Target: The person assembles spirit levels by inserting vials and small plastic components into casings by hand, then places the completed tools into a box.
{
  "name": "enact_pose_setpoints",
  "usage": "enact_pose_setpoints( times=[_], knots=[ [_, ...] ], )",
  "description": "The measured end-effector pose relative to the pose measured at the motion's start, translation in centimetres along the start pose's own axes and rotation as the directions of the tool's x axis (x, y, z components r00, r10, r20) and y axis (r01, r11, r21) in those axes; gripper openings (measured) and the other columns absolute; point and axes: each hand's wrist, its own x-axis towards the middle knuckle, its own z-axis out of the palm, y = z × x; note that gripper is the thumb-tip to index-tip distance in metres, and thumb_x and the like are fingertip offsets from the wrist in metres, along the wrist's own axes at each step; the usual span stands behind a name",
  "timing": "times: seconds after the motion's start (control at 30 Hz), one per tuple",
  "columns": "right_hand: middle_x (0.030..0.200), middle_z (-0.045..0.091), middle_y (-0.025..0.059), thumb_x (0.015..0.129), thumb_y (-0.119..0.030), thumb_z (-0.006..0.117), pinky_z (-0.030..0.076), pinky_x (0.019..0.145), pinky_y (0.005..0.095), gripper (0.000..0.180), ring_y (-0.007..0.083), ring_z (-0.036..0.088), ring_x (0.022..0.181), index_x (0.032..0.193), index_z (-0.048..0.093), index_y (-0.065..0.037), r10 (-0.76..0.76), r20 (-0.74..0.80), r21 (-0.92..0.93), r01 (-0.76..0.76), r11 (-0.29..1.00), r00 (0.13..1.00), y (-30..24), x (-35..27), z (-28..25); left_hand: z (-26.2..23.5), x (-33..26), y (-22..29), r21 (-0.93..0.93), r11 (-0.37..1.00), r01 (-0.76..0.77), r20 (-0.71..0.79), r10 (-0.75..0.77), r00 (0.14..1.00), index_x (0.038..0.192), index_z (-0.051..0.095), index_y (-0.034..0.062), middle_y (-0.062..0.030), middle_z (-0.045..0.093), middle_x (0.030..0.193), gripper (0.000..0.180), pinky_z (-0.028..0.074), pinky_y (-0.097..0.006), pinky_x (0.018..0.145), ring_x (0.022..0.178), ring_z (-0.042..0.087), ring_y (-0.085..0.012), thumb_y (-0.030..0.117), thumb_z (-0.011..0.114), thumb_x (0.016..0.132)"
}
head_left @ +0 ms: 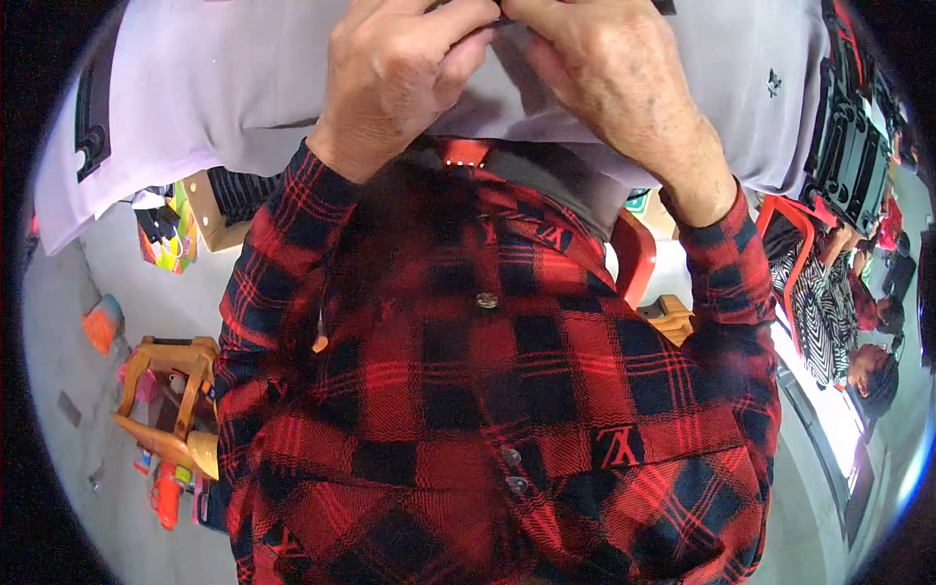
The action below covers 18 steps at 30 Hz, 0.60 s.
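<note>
Reaches over the near edge of a cloth-covered worktop (263, 88), about midway between its left and right ends, in red-and-black checked sleeves (268, 253). Brings left hand (393, 66) and right hand (619, 83) almost together at a dark sliver (502, 9), placed inward from the near edge and cut off by the upper border of the view. Curls the fingers inward on both sides, with thumbs drawn close to forefingers; impossible to tell whether the grip is pinching the sliver or only pressed beside it, with the tips partly hidden.

Appears to be in the middle of close handwork, judging by both hands bent to one spot. Shows too little of the sliver to tell finished from unfinished, so gives no sure measure of what is done and what is left. Has not yet drawn either hand away from the spot, suggesting work not complete.

Shares the scene with a black patterned strip (95, 127) at the worktop's left end, a cardboard box (203, 216) below the near left corner, a wooden stool (151, 439) on the floor and, past the right end, a person in black-and-white patterned clothing (822, 307).
</note>
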Motion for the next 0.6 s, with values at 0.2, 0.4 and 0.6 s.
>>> enact_pose_setpoints(
  times=[0.2,0.4,0.6],
  knots=[
    [0.084,0.056,0.0094,0.077,-0.002,0.066,0.047,0.072,0.0378,0.013,0.0301,0.054,0.08,0.09,0.065,-0.003,-0.007,-0.105,0.119,0.019,0.993,0.994,-0.2,0.1,-0.7,-1.1,0.5,0.0,0.078,0.99,-0.116,0.088,0.109,0.99,0.086,0.069,0.0018,-0.0113,0.063,0.087,0.015,0.049,-0.04,0.07,0.08,0.061,-0.0316,0.005,0.075,0.072],
    [0.081,0.063,0.0138,0.085,-0.005,0.068,0.045,0.066,0.0262,0.013,0.0168,0.059,0.07,0.096,0.071,-0.001,0.517,-0.28,0.524,-0.323,0.788,0.809,0.1,-2.4,-2.8,-3.2,3.0,3.9,0.595,0.797,-0.104,0.519,-0.282,0.807,0.089,0.07,0.0045,-0.0065,0.066,0.097,0.02,0.052,-0.037,0.074,0.086,0.064,-0.0277,0.008,0.081,0.073],
    [0.091,0.072,0.0039,0.092,0.001,0.065,0.051,0.078,0.0246,0.01,0.0108,0.065,0.083,0.099,0.072,0.003,0.655,-0.377,0.575,-0.389,0.72,0.655,3.1,-5.5,-1.2,-3.8,3.2,3.9,0.518,0.855,-0.029,0.473,-0.258,0.842,0.093,0.072,0.0077,-0.0055,0.066,0.094,0.024,0.05,-0.039,0.074,0.084,0.064,-0.0272,0.01,0.081,0.071]
  ],
)
